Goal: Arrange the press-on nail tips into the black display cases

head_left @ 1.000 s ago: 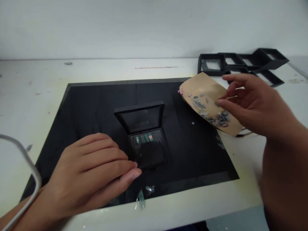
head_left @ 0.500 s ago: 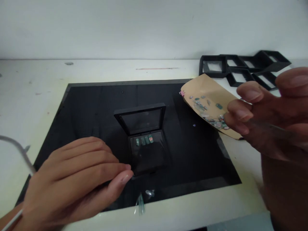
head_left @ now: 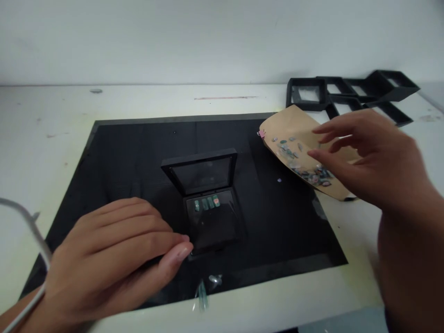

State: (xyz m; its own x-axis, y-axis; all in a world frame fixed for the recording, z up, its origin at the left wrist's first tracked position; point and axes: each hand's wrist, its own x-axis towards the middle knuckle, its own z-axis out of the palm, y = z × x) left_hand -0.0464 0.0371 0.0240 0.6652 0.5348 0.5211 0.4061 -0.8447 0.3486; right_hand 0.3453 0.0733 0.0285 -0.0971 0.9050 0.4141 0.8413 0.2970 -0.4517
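The table is white, scuffed, and yellowed around 1 black mat that lies flat below the left fingers and reaches well past them. Beyond the right fingers, black frames lie grouped near the back. Below those fingers, tan paper rests partly on the mat, partly over the table. On the mat, an open case sits just beside the left fingertips. Nearer than these, greenish clear strips cross the mat's front edge.
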